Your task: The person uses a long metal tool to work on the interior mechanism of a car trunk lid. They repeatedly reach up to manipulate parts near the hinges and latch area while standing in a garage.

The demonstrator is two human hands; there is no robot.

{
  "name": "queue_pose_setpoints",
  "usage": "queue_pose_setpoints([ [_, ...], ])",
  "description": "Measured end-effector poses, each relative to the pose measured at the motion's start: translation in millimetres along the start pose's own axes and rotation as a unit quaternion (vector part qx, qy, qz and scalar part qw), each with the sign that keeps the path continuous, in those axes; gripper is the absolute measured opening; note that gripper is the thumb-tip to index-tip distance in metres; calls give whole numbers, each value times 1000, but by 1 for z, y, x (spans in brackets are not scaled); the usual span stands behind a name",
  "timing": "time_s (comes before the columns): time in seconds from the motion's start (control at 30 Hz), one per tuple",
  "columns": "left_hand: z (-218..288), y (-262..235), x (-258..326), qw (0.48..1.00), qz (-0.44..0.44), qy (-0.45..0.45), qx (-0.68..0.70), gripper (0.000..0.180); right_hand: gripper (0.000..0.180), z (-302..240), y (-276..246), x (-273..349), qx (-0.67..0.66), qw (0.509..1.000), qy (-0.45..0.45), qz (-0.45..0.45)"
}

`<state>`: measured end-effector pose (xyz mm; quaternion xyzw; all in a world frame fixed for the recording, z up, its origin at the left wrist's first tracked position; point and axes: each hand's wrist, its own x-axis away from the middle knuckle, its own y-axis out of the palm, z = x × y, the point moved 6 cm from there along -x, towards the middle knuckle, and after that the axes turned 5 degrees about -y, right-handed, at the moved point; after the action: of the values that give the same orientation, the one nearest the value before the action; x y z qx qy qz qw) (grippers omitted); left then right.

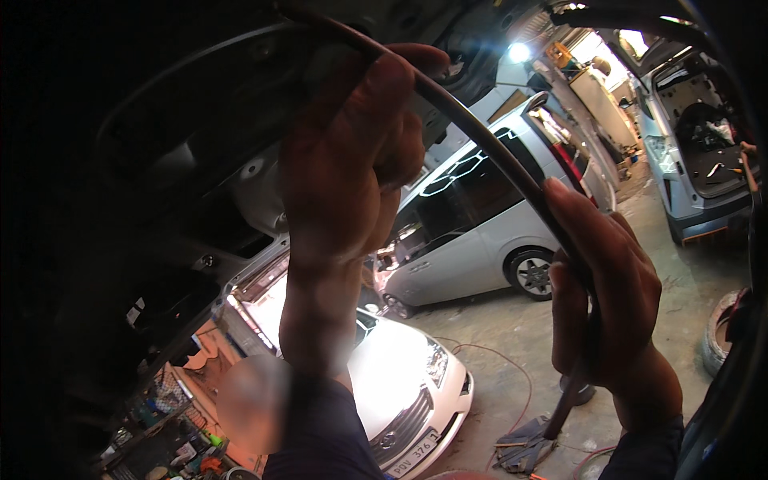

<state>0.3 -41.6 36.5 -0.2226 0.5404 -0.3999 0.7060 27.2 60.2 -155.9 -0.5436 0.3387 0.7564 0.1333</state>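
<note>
A long, thin, dark strip (488, 140), which looks like a rubber seal, curves from the top of the view down to the lower right. My left hand (352, 160) is raised and pinches it near its upper part, thumb and fingers closed. Lower down, my right hand (616, 296) wraps its fingers round the same strip, and the loose end hangs below the palm. Behind and above my left hand is the dark underside of a raised vehicle panel (216, 104), with holes in it. Deep shadow hides much of that panel.
A white car (400, 392) faces me below, and a silver van (472, 248) stands behind it. At the right are another vehicle with an open back (664, 152) and a tyre (720, 332). A red hose (524, 376) crosses the floor. Cluttered items (184, 440) lie at lower left.
</note>
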Motion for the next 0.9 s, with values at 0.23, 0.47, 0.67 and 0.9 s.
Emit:
queue_pose_setpoints([
  [0.23,0,0,-12,990,-41,74,109,42,49,-26,-28,-25,182,977,-43,-99],
  [0.47,2,-4,-21,973,23,90,210,37,51,-51,-20,-50,326,934,-97,-110],
  [0.67,-11,-7,-36,946,-20,154,285,33,53,-64,3,-58,482,857,-116,-140],
  [0.9,12,2,-25,834,235,481,-132,20,52,-85,-6,-65,619,756,-151,-152],
])
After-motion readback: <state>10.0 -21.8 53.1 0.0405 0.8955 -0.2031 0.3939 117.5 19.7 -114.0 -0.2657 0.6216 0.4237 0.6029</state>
